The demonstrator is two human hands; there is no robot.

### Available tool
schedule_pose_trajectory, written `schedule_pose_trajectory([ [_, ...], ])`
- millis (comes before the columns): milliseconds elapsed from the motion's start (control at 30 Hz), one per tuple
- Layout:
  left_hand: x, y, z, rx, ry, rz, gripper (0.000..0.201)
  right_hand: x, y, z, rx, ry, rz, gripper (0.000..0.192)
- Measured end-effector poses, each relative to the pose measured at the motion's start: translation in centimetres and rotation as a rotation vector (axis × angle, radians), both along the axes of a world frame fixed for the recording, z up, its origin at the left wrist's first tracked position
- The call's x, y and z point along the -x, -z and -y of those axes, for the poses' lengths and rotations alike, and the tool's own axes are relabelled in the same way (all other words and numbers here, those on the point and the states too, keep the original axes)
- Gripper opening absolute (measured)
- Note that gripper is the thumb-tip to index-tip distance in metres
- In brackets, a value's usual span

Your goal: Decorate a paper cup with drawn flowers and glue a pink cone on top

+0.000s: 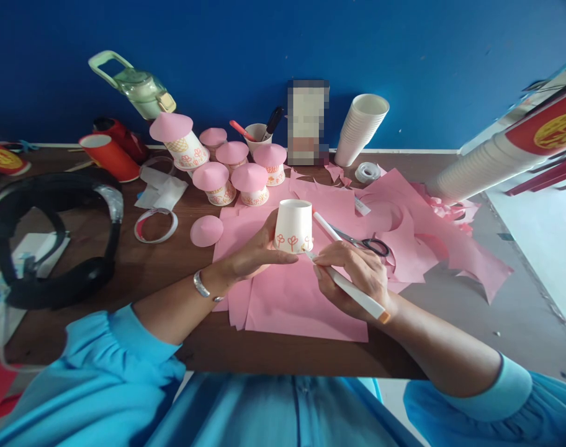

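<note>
Nearest me, blue sleeves fill the bottom edge, cut off by it; my left hand (pixel 255 251) curls round an upturned white paper cup (pixel 293 225) standing on pink paper (pixel 292 298), thumb hidden behind it; my right hand (pixel 357 273) pinches a white marker (pixel 352 290), tip touching the cup's base; scissors (pixel 367 243) lie partly hidden behind that hand; a blurred box (pixel 308 122) stands unreadable by the wall.

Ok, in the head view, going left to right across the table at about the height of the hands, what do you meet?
Black headphones → tape ring → loose pink paper cone → left hand → upturned white paper cup → right hand holding a white marker → scissors → pink paper scraps.
</note>
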State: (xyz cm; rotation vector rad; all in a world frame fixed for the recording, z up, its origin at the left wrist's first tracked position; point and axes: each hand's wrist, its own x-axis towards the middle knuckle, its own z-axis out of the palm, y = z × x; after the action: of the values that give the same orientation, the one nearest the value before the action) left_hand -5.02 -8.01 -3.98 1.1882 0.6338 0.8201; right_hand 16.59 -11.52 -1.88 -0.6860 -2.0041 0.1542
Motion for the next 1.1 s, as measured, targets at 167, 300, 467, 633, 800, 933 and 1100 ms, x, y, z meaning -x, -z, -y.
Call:
schedule_pose_trajectory([
  [167,0.0,0.1,0.0,0.007,0.005,-0.003,0.082,0.0,-0.1,-0.1,-0.005,0.004,0.021,0.023],
  [300,0.1,0.5,0.0,-0.001,-0.001,-0.014,0.082,0.0,0.0,-0.1,0.017,0.007,0.037,0.024],
  [467,0.3,0.9,-0.1,0.003,0.009,-0.020,0.084,-0.1,0.2,0.0,0.019,0.015,0.039,0.027],
  [633,0.4,1.0,-0.1,-0.002,0.012,-0.035,0.085,0.0,0.2,-0.1,0.017,0.005,0.033,0.027],
  [800,0.3,0.9,0.0,-0.008,0.008,-0.023,0.083,0.0,0.1,-0.1,0.026,-0.019,0.029,0.029],
  [933,0.2,0.5,0.0,-0.005,0.008,-0.016,0.085,0.0,0.0,-0.1,0.026,-0.009,0.037,0.026],
  [1100,0.1,0.4,0.0,-0.008,0.017,-0.015,0.084,0.1,-0.1,-0.1,0.012,0.007,0.042,0.022],
])
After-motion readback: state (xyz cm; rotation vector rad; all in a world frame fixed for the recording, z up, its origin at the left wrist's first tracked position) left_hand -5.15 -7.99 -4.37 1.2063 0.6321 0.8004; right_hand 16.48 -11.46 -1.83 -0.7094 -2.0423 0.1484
